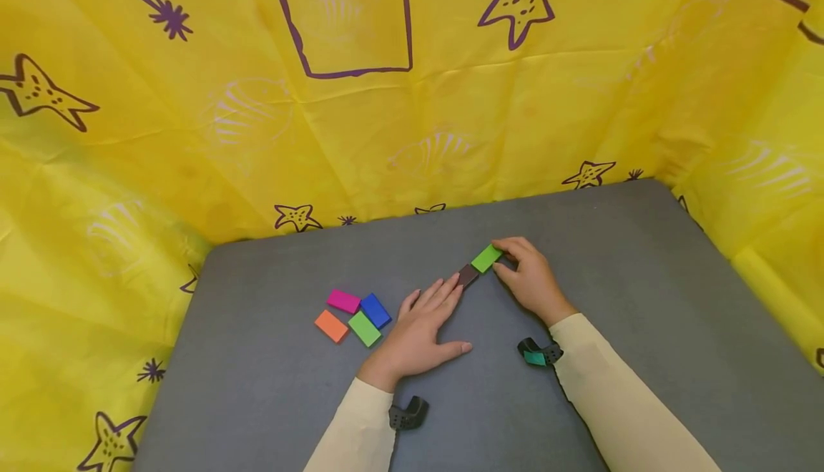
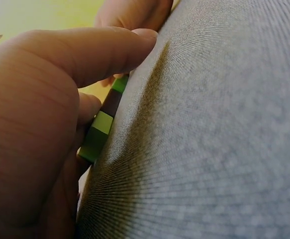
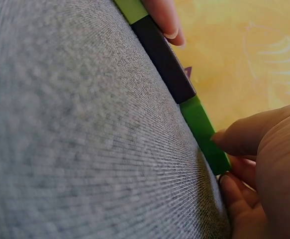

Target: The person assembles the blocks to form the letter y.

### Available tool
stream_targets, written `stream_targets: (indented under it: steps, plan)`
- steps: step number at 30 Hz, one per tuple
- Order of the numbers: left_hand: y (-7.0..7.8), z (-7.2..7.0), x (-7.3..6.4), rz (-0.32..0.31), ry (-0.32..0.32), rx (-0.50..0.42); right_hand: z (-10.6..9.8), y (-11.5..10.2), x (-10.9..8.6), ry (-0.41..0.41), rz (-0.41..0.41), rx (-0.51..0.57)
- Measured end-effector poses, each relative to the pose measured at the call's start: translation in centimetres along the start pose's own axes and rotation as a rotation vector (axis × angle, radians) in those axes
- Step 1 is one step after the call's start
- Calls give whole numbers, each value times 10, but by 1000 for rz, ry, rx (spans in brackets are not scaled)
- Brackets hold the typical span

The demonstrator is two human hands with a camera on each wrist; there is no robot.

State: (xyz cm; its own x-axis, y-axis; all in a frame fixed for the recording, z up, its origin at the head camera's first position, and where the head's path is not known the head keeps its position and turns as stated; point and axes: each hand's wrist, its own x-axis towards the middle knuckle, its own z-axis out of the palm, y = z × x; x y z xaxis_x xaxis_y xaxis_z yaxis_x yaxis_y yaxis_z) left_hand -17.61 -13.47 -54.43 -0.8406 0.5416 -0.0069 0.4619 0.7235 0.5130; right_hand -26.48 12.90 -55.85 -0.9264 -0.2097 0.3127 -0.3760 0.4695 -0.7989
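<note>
A bright green block (image 1: 486,259) lies on the dark table, its far end between the thumb and fingers of my right hand (image 1: 532,279). End to end with it sits a dark brown block (image 3: 164,59). My left hand (image 1: 420,336) lies over the row with fingers stretched out, fingertips touching the brown block and thumb apart on the near side. Under that hand, a lighter green block (image 2: 96,137) continues the row; the head view hides it, but both wrist views show it.
Left of my left hand, a pink block (image 1: 344,301), a blue block (image 1: 376,311), an orange block (image 1: 331,327) and another green block (image 1: 365,329) lie in a loose cluster. A yellow patterned cloth (image 1: 347,143) hangs behind and beside the grey table (image 1: 270,400).
</note>
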Motion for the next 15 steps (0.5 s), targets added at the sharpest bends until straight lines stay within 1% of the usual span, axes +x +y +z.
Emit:
stream_targets:
  steps: [5, 11, 15]
  plan:
    - [0, -1, 0, 7, -1, 0, 0, -1, -1, -4, -8, -1]
    - [0, -1, 0, 8, -6, 0, 1, -2, -1, -15, 1, -37]
    - [0, -1, -1, 7, -5, -6, 0, -3, 0, -21, -8, -53]
